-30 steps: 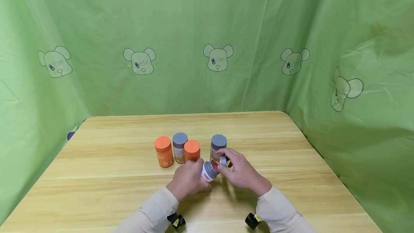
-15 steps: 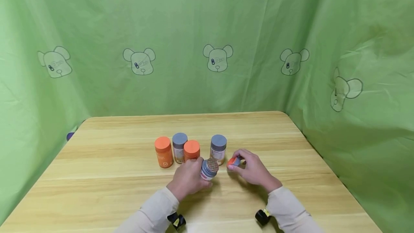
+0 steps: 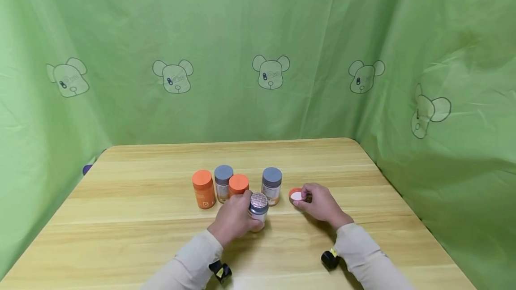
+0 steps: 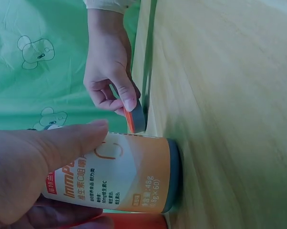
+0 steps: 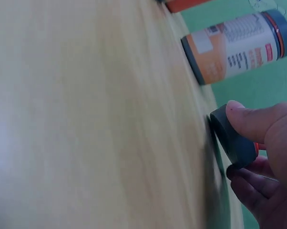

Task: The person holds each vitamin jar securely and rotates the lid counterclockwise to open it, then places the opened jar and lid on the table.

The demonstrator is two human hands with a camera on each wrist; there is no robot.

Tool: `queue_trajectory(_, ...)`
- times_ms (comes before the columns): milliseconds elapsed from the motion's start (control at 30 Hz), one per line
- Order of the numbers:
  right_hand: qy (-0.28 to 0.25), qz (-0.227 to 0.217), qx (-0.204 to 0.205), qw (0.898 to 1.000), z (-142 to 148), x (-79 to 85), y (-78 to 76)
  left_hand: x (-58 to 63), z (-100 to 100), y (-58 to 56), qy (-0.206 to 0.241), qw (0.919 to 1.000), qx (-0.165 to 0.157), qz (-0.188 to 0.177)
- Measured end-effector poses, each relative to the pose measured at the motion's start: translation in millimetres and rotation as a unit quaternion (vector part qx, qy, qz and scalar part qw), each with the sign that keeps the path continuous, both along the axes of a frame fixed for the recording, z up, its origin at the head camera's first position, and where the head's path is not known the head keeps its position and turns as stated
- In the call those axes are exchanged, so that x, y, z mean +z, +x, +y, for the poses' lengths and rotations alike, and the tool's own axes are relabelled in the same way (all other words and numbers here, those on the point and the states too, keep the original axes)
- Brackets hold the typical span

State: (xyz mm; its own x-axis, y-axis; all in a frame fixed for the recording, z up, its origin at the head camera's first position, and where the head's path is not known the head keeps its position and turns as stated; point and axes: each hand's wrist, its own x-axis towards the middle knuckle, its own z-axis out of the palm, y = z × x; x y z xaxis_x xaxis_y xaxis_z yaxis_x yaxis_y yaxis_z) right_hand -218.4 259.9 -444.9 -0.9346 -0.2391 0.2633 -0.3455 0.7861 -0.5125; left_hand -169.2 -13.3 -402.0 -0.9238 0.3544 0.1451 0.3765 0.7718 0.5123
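My left hand grips a white and orange supplement bottle upright at the table, its fingers curled round the side. The bottle's cap is off, and a patterned foil seal covers its mouth. My right hand pinches the grey screw cap by its rim. That cap is turned inside up, showing an orange inner rim and a white liner. In the right wrist view it is tilted at the tabletop, one edge close to the wood; whether it touches is hard to tell.
A grey-capped bottle stands between the hands, farther back. Left of it are an orange-lidded jar, another grey-capped bottle and a second orange jar. The wooden table has a green curtain behind it.
The right hand has drawn the cap away from the bottle to the right, turned it inside up and lowered it to the table. The left hand has brought the tilted bottle upright.
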Motion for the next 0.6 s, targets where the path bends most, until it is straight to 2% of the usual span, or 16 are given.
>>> queue_trajectory(300,0.032,-0.008,-0.021,0.999,6.8,-0.9,-11.2,1.5,1.6,-4.4,0.015,0.9997,0.007,-0.019)
queue_trajectory(600,0.032,-0.053,-0.049,0.997,12.1,0.4,-26.7,1.3,1.8,-12.1,0.012,0.9991,0.024,-0.033)
